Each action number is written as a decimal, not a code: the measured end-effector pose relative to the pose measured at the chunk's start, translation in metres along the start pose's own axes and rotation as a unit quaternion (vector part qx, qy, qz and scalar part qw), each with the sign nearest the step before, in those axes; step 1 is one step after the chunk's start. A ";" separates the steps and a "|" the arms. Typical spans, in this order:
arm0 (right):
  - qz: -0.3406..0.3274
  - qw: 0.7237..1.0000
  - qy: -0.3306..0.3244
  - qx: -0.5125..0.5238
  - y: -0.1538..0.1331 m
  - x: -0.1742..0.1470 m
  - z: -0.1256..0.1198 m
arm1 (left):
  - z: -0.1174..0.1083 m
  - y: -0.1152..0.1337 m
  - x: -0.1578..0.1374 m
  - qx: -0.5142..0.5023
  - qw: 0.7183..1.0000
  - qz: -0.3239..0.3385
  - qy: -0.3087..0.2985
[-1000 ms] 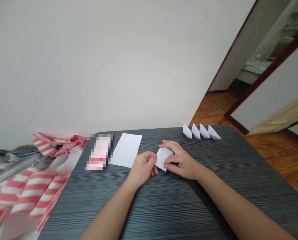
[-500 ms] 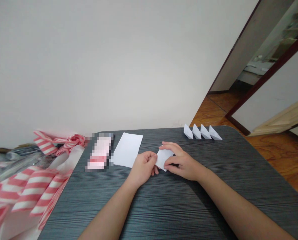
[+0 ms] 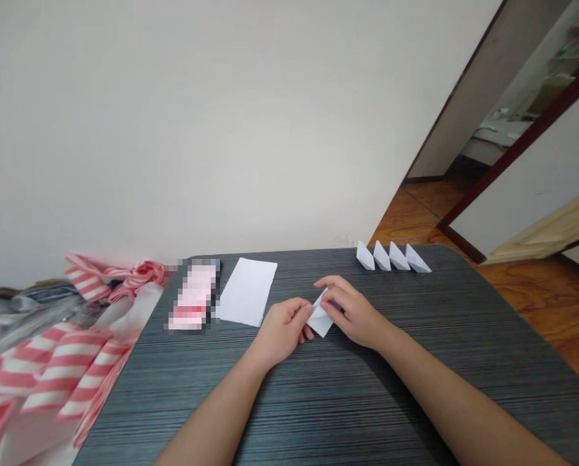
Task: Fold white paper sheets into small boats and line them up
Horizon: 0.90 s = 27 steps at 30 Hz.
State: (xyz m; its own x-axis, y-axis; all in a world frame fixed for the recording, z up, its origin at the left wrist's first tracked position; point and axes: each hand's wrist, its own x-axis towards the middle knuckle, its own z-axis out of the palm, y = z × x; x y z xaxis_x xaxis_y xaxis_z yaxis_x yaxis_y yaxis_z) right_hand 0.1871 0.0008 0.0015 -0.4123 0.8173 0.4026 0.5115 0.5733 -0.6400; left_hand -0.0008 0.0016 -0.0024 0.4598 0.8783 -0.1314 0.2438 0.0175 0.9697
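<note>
We take the white sheet lying flat on the dark, streaked tabletop as our landmark. The folded paper sits to the right of the sheet and a little nearer to us, held between both hands; we cannot tell whether its underside touches the tabletop. We note a crease across it, with the upper part tilted up. The left hand, just right of the sheet's near corner, has its grip pinched on the left corner of the folded paper, thumb on top. The right hand, farther right of the sheet, has its grip closed on the tilted part between thumb and fingers, with one finger stretched past the upper edge. Well to the right of the sheet, we count four folded paper pieces in a row near the far edge. Just left of the sheet lies a pixelated object, its details obscured. Farther left, beyond the tabletop, we see red-and-white striped cloth.
</note>
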 end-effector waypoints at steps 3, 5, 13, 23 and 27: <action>0.002 1.000 0.006 0.002 0.001 0.000 -0.001 | 0.001 0.002 -0.001 -0.026 1.000 -0.001 -0.016; 0.003 1.000 0.008 0.001 0.001 0.000 -0.001 | 0.002 0.002 -0.002 -0.039 0.999 -0.005 -0.025; 0.008 1.000 0.013 0.005 0.001 -0.001 -0.001 | 0.002 -0.004 -0.001 0.004 1.000 0.000 -0.008; 0.028 0.999 0.011 0.029 0.001 -0.002 -0.001 | 0.003 -0.008 0.001 -0.014 1.000 -0.002 0.025; 0.029 0.999 0.023 0.037 0.004 -0.002 0.001 | 0.004 -0.009 0.000 -0.013 0.999 0.001 0.030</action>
State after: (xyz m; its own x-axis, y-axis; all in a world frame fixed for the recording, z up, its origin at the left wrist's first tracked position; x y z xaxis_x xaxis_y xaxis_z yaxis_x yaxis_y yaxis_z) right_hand 0.1892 0.0015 -0.0022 -0.3473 0.8522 0.3914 0.4762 0.5198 -0.7092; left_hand 0.0003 -0.0001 -0.0120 0.4087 0.9051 -0.1171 0.2201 0.0268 0.9751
